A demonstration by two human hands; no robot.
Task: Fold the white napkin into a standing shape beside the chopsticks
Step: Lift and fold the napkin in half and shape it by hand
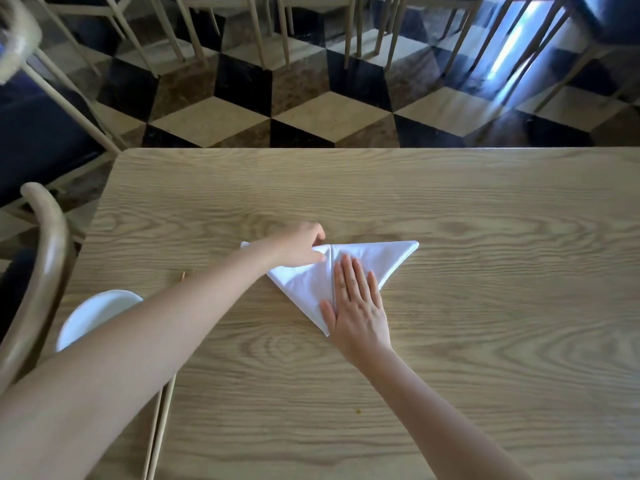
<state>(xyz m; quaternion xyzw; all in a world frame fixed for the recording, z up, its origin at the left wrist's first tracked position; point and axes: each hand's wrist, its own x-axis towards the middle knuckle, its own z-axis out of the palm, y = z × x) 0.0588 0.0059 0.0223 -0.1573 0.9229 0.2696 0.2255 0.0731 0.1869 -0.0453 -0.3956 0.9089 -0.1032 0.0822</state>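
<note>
The white napkin (377,259) lies flat on the wooden table (485,209) as a triangle with its point toward me and a crease down its middle. My left hand (303,245) pinches the napkin's top edge beside the crease. My right hand (360,306) rests flat, fingers spread, on the napkin's lower right part. The wooden chopsticks (162,417) lie at the left, running toward me; my left forearm hides most of them, and one tip shows further up.
A white plate (93,315) sits at the table's left edge, partly under my left arm. A curved wooden chair back (41,271) stands left of the table. Beyond the far edge are a checkered floor (332,116) and chair legs.
</note>
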